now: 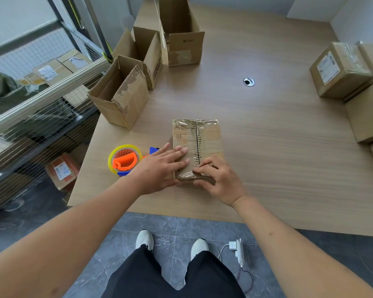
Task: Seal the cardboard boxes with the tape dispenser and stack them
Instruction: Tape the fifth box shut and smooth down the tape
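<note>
Presently, a closed box [197,147] lies flat on the bench [278,147], its two top flaps meeting along a centre seam, old tape showing at both ends. The left hand [159,168] lies flat on the left flap, its fingers [180,150] straight and pressing down, gripping nothing. The right hand [219,179] sits at the near end of the box, its fingers [202,168] curled over that edge beside the seam. Just left of the left hand lies the tape dispenser [125,160], untouched. Beyond the fingers, to the left, stand three open boxes [121,97]. Well to the right of the fingers, taped boxes [340,70] are stacked.
</note>
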The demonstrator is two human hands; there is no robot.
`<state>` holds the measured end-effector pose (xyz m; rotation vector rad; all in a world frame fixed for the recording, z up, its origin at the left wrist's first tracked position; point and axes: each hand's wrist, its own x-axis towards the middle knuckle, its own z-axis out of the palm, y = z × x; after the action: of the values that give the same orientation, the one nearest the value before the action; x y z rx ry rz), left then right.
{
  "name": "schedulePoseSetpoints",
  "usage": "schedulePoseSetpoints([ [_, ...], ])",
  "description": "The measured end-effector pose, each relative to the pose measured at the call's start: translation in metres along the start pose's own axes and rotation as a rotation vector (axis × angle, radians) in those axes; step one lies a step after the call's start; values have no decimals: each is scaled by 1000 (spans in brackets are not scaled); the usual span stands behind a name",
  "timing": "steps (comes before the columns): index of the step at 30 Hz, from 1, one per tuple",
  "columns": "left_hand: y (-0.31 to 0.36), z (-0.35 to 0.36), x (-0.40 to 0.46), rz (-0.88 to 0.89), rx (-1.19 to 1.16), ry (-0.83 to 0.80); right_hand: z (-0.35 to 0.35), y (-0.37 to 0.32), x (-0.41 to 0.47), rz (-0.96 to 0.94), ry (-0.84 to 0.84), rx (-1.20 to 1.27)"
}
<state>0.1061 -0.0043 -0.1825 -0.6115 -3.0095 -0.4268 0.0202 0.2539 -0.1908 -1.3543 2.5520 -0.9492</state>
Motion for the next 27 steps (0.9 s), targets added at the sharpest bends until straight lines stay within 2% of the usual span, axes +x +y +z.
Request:
schedulePoseSetpoints([
  [2,-2,5,-5,21,48,82,-9,3,-5,-28,-14,25],
  [6,2,11,-6,0,-57,115,-22,11,-15,54,139,-46],
  [11,-4,7,-4,-52,-214,9,-9,9,-20,97,194,-102],
  [13,-9,0,-3,-29,-193,-42,-9,10,-21,89,184,-104],
  [18,-9,-7,12,-3,-98,7,-14,12,-19,104,144,-80],
  [23,5,-14,21,-95,-63,-61,-7,1,-22,187,202,-75],
  [27,27,-16,24,-128,-85,-108,-8,-7,-26,226,146,-15],
])
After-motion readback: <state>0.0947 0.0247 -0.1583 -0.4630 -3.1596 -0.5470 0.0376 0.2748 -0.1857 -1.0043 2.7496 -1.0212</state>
